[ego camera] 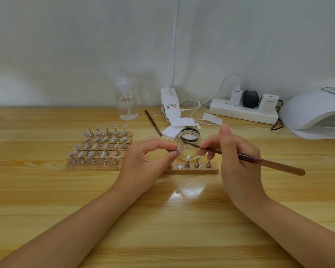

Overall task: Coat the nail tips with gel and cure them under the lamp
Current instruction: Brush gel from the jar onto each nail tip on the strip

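My left hand [147, 161] pinches a small metal stand with a clear nail tip [178, 147] between thumb and forefinger, held in front of the open glass gel jar [189, 145]. My right hand [236, 157] grips a brown brush [259, 161], its bristle end pointing left to just beside the nail tip. Below them lies a wooden strip [191, 170] with three nail tips on stands and one bare magnet spot. The white curing lamp [315, 111] sits at the far right.
Several wooden strips of nail tips on stands [101, 147] lie at the left. Behind stand a clear pump bottle [126, 101], a clip desk lamp [170, 103], a second brush [153, 122], white cotton pads [179, 125] and a power strip [242, 111] with plugs and cables.
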`<act>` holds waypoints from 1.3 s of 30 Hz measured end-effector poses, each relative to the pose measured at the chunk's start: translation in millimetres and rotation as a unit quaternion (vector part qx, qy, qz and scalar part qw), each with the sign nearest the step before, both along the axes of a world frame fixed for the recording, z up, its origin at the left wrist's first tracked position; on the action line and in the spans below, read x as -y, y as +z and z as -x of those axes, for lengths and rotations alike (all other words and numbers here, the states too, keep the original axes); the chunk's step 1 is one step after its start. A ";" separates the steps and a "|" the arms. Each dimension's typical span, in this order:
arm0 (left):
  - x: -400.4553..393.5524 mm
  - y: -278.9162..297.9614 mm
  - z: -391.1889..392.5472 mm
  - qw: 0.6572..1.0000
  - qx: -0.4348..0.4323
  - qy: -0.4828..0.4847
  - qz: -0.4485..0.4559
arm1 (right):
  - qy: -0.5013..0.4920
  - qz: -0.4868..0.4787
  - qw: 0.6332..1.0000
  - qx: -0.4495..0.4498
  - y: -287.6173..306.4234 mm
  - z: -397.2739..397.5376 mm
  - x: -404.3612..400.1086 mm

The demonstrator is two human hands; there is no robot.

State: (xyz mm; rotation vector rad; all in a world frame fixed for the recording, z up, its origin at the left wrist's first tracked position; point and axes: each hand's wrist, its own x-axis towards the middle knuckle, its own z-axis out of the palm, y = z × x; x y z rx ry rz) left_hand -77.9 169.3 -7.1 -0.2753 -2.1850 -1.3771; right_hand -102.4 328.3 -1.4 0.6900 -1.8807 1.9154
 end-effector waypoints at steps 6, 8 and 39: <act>-0.9 0.9 -0.3 1.000 0.002 0.006 0.003 | 0.014 -0.017 1.000 0.020 -1.0 -0.7 2.7; -1.0 0.9 -0.2 1.000 0.003 0.007 0.002 | 0.018 -0.011 1.000 0.022 -0.7 -2.1 2.8; -5.3 4.3 -4.2 0.999 -0.014 0.029 0.019 | -0.012 -0.084 0.994 -0.071 -2.9 0.0 0.3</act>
